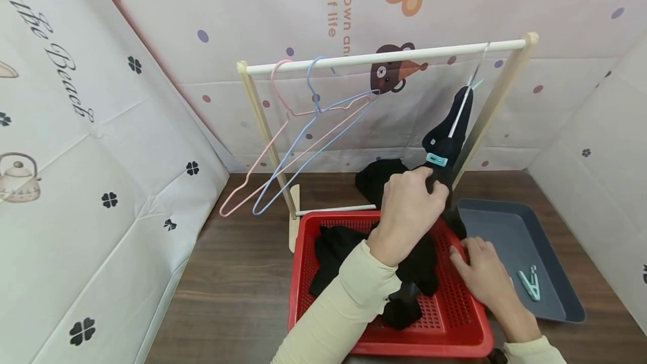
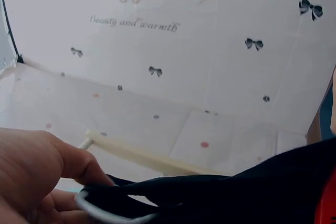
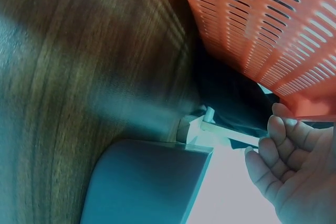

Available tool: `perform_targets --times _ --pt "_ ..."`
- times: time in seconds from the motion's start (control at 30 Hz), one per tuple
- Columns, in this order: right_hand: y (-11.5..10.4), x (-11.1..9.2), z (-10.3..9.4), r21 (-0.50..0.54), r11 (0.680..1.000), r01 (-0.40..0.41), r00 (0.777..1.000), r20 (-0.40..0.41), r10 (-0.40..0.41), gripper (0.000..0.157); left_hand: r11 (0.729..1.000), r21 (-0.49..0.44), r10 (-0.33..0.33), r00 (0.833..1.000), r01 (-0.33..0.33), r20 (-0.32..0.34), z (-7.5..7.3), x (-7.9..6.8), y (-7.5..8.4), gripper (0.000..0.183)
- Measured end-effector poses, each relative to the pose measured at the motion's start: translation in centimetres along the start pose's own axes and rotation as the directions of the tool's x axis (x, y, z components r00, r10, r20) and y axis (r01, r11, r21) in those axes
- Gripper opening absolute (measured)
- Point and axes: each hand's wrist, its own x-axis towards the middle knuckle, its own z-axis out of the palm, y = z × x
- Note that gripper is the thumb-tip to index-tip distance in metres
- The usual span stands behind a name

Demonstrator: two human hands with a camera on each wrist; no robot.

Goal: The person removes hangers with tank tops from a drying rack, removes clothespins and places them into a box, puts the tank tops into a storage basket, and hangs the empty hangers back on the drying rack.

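A black garment (image 1: 457, 111) hangs on a white hanger (image 1: 461, 108) at the rack's right end, with a teal clothes peg (image 1: 437, 159) on it. My left hand (image 1: 411, 209) grips the garment's dark cloth just below that peg. In the left wrist view, the fingers of that left hand (image 2: 47, 174) are beside the hanger's white end (image 2: 107, 213) and the black cloth. My right hand (image 1: 485, 271) is at the right rim of the red basket (image 1: 470, 319). In the right wrist view, its fingers (image 3: 268, 153) are loosely bent, holding nothing, beside the basket wall.
Black clothes (image 1: 343, 249) lie in the basket. A pink hanger (image 1: 247, 176) and a blue hanger (image 1: 290, 164) hang from the rack's white bar (image 1: 354, 59). On the right, a grey tray (image 1: 505, 223) holds another teal clothes peg (image 1: 531, 284). Printed cloth walls surround the table.
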Motion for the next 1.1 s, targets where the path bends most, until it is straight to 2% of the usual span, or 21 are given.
perform_targets --times 0.1,0.2,0.37,0.53,0.67,0.9,1.1 --pt "0.1 0.0 0.1 0.001 1.0 0.009 1.0 -0.007 -0.009 0.033 1.0 -0.006 -0.008 1.0 0.008 -0.018 0.0 0.2 -0.3 0.025" --pt "0.1 0.0 0.1 0.006 1.0 0.01 1.0 -0.007 -0.01 0.032 1.0 0.001 0.013 0.999 -0.013 -0.03 0.2 0.4 -0.5 0.025" --pt "0.1 0.0 0.0 0.012 1.0 -0.002 1.0 0.002 0.002 0.032 0.995 0.081 0.06 0.996 -0.055 -0.062 0.5 0.3 -0.6 0.027" --pt "0.1 0.1 0.0 0.011 1.0 0.0 1.0 -0.002 0.0 0.032 0.978 0.203 0.068 0.991 -0.042 -0.12 0.7 0.3 -0.7 0.022" --pt "0.2 0.1 0.0 0.015 1.0 0.007 1.0 -0.007 -0.007 0.031 0.97 0.24 0.083 0.984 -0.044 -0.155 0.9 0.4 -0.9 0.018" --pt "0.2 0.2 0.0 0.018 0.999 0.026 0.999 -0.022 -0.025 0.029 0.963 0.248 0.169 0.957 -0.109 -0.235 0.4 0.9 -2.1 0.013" --pt "0.4 0.3 -0.3 0.034 0.999 0.037 0.999 -0.021 -0.037 0.029 0.966 0.206 0.211 0.934 -0.155 -0.288 -1.0 1.6 -3.4 0.014"
